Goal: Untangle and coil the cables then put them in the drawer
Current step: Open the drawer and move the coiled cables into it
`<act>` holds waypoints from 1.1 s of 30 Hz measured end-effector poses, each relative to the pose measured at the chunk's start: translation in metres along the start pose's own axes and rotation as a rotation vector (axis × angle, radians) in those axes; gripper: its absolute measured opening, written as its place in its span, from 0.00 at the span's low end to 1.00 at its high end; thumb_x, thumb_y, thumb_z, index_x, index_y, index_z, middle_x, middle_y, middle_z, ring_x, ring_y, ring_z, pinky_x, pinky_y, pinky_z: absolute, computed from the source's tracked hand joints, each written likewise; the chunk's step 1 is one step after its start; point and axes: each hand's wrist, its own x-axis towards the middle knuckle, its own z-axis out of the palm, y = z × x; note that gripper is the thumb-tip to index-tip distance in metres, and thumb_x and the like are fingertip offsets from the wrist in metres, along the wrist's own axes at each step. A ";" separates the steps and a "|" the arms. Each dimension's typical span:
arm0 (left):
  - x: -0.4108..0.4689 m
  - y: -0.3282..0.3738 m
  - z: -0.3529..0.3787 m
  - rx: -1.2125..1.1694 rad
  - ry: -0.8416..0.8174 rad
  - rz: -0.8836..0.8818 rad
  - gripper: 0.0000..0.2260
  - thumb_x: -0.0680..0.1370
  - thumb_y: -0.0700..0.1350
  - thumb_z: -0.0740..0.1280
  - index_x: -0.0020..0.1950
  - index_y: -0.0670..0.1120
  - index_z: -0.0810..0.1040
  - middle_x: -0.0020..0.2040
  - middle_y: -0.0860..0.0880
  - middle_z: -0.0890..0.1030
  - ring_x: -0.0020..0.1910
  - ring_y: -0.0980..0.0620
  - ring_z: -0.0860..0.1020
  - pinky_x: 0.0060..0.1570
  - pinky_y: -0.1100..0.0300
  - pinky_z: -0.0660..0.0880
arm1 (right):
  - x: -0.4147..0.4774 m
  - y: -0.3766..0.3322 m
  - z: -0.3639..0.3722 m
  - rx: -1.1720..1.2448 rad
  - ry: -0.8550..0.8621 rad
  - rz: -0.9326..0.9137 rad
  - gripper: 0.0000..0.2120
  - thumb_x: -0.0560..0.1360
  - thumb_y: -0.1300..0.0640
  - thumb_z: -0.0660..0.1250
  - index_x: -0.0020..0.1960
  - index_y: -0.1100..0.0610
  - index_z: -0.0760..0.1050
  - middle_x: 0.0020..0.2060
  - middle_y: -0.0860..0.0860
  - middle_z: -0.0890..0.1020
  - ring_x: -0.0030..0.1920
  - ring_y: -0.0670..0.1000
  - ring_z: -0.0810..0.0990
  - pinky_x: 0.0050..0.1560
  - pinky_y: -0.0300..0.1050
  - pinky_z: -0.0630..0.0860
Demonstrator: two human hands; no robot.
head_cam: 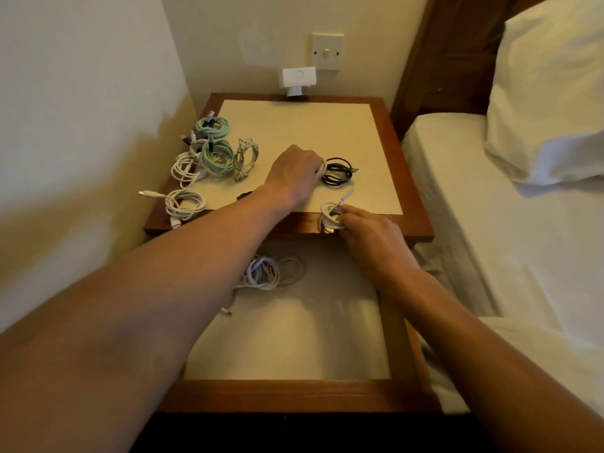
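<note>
Head view: we log white coils [264, 273] in the drawer [294, 395] and coiled cables [215, 155] waiting at the tabletop [294, 125] left edge. Fingers of our left hand [294, 173] grip a white cable [323, 165]; fingers of our right hand [366, 233] pinch a front-edge coil [329, 217].

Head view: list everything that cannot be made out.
- Pale cable: mostly hidden under the left hand; how it is coiled is unclear.
- Dark item: cut off by the left forearm; cannot be identified.
- Drawer cables: left side covered by that forearm; count unclear.
- White coil: partly hidden by the right hand.
- Plugs: too small and blurred to identify.
</note>
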 end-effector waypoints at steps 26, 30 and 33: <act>-0.269 -0.054 -0.011 0.156 -0.580 -0.096 0.07 0.80 0.38 0.63 0.54 0.44 0.80 0.57 0.42 0.81 0.57 0.42 0.80 0.54 0.50 0.76 | -0.050 -0.104 0.108 -0.156 -0.571 -0.117 0.19 0.72 0.59 0.77 0.62 0.58 0.81 0.59 0.56 0.74 0.56 0.60 0.79 0.53 0.52 0.76; -0.265 -0.055 -0.015 0.115 -0.635 -0.090 0.08 0.79 0.36 0.65 0.56 0.42 0.80 0.57 0.41 0.81 0.59 0.41 0.79 0.55 0.50 0.76 | -0.054 -0.094 0.099 -0.010 -0.604 -0.049 0.27 0.71 0.57 0.79 0.69 0.52 0.78 0.67 0.51 0.73 0.63 0.55 0.77 0.63 0.49 0.75; -0.261 -0.058 -0.021 0.011 -0.538 -0.135 0.09 0.80 0.44 0.65 0.58 0.45 0.82 0.56 0.44 0.82 0.58 0.44 0.80 0.55 0.50 0.77 | -0.054 -0.091 0.079 0.037 -0.509 -0.076 0.22 0.75 0.54 0.76 0.68 0.49 0.79 0.67 0.48 0.76 0.65 0.51 0.77 0.65 0.44 0.73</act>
